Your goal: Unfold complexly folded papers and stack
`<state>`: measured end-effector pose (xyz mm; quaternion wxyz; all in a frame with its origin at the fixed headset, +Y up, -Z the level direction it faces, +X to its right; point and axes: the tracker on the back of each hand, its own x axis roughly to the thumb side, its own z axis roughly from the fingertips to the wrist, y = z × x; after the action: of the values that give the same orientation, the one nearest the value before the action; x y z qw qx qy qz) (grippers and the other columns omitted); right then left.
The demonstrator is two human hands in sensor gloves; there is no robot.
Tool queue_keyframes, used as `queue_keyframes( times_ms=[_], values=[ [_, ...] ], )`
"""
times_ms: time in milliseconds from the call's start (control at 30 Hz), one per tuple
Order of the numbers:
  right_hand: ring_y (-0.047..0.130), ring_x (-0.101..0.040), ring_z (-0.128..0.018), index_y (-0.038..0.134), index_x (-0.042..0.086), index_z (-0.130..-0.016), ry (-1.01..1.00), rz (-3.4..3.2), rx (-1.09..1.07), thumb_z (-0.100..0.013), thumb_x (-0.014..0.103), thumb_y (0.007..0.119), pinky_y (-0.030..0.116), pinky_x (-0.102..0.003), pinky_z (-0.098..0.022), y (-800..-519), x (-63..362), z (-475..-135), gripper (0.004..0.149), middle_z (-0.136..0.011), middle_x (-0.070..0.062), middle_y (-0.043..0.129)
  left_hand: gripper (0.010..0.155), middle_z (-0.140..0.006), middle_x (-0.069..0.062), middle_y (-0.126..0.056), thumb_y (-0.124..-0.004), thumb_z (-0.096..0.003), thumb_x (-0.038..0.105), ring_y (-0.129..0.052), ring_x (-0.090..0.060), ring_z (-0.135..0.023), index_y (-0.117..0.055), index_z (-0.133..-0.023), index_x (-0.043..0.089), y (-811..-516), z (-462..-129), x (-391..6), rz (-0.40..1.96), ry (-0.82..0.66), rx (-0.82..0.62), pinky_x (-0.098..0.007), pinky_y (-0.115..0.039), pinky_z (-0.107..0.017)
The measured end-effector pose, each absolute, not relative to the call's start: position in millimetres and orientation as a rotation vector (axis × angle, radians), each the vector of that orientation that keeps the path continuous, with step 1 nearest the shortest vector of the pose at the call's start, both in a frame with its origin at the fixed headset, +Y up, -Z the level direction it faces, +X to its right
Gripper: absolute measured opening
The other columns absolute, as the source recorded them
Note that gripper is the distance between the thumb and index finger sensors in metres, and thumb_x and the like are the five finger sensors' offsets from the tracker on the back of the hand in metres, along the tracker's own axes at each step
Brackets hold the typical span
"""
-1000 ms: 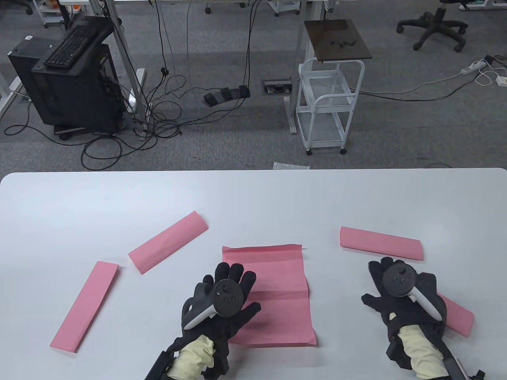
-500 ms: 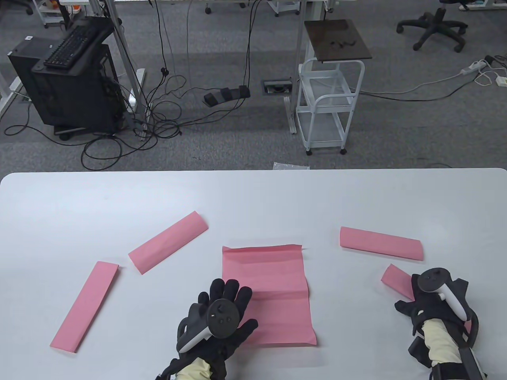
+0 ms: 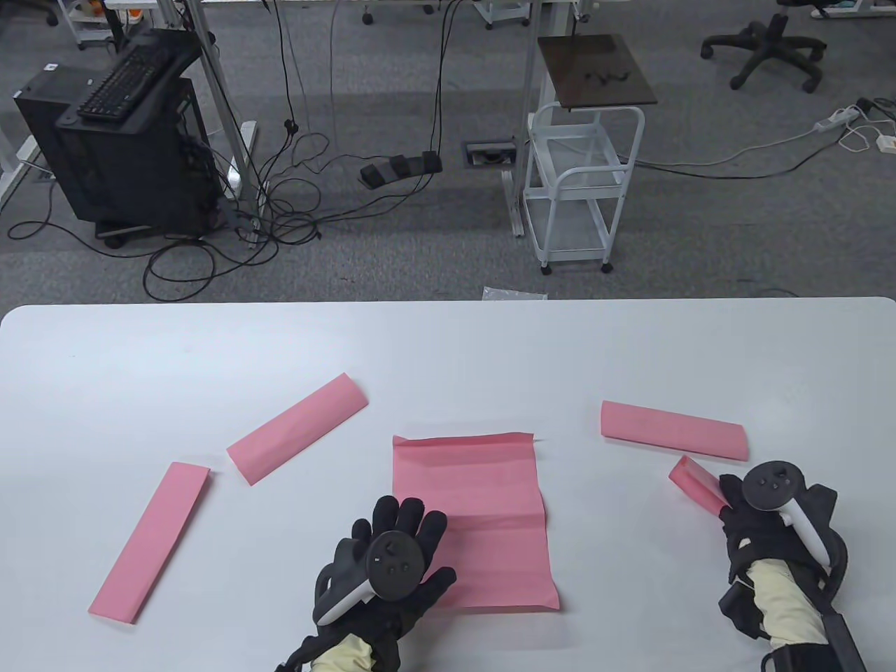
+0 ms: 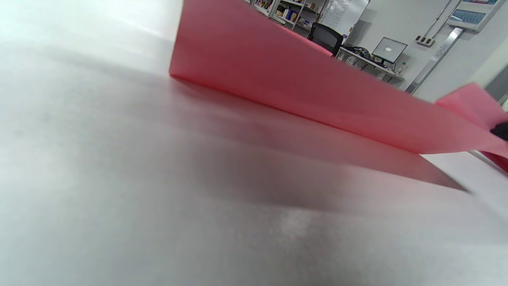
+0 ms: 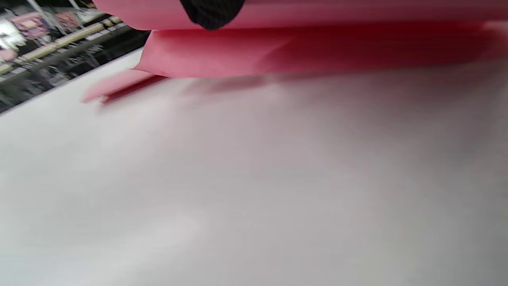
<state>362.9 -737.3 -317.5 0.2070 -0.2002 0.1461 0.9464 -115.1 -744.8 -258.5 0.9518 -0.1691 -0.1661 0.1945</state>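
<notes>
1. My left hand (image 3: 385, 560) lies flat, fingers spread and released, on the lower left corner of the unfolded pink sheet (image 3: 483, 511), at about 6 o'clock on the desk (image 3: 448, 350).
2. That sheet lies open and creased in the middle of the desk; in the left wrist view its edge (image 4: 297, 91) rises slightly off the white surface.
3. My right hand (image 3: 777, 518) is over at 4 o'clock, fingers clenched around a folded pink paper (image 3: 696, 485); its free end pokes out toward 10 o'clock, lifted off the desk.
4. In the right wrist view a black fingertip (image 5: 210, 12) presses on that pink paper (image 5: 317, 47) at the top edge.
5. Just beyond my right hand, toward 12 o'clock, another folded strip (image 3: 673, 430) lies flat, near but apart from the one I hold.
6. At 9 o'clock two more folded strips rest on the desk: one slanted (image 3: 297, 428) beside the open sheet, one (image 3: 150, 542) farther out toward 8 o'clock.
</notes>
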Motion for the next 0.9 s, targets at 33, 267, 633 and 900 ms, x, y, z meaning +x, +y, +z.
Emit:
queue_keyframes(
  times_ms=[33,267,633,900],
  values=[
    [0.041,-0.031,-0.106,0.048,0.032,-0.106,0.386,2.625,-0.516,-0.054,0.031,0.062,0.027,-0.052,-0.077,-731.9,357.5,-317.3,0.053,-0.117,-0.002,0.046,0.071,-0.114,0.005,0.009,-0.053,-0.0565,0.057,0.021,-0.027,-0.1,-0.011,-0.11,0.035,-744.1,-259.0,-114.9,0.401,-0.338,-0.334,-0.057,0.008,-0.067],
    [0.041,-0.032,-0.107,0.047,0.033,-0.107,0.077,2.206,-0.036,-0.055,0.033,0.06,0.025,-0.054,-0.076,-694.9,280.1,-314.2,0.053,-0.118,-0.002,0.046,0.072,-0.116,0.002,0.005,-0.053,-0.0565,0.056,0.018,-0.03,-0.102,-0.012,-0.111,0.033,-734.4,-267.8,-102.5,0.572,-0.353,-0.307,-0.058,0.006,-0.068],
    [-0.015,-0.023,-0.104,0.016,0.057,-0.103,0.237,1.126,0.393,-0.057,0.049,0.045,-0.015,-0.054,-0.066,-732.2,151.3,-307.3,0.055,-0.12,0.008,-0.001,0.085,-0.12,-0.017,-0.028,-0.063,-0.0561,0.057,-0.038,-0.048,-0.108,-0.012,-0.11,0.017,-748.6,-288.0,-109.8,1.19,-0.289,-0.425,-0.061,-0.041,-0.077],
    [-0.016,-0.022,-0.104,0.013,0.058,-0.104,0.413,1.075,0.5,-0.056,0.053,0.041,-0.014,-0.054,-0.066,-748.0,121.1,-301.1,0.056,-0.122,0.006,0.001,0.069,-0.108,-0.003,-0.069,-0.068,-0.0573,0.047,-0.075,-0.031,-0.1,-0.037,-0.11,0.016,-761.9,-283.1,-116.7,1.616,-0.099,-0.512,-0.049,-0.063,-0.074]
  ],
)
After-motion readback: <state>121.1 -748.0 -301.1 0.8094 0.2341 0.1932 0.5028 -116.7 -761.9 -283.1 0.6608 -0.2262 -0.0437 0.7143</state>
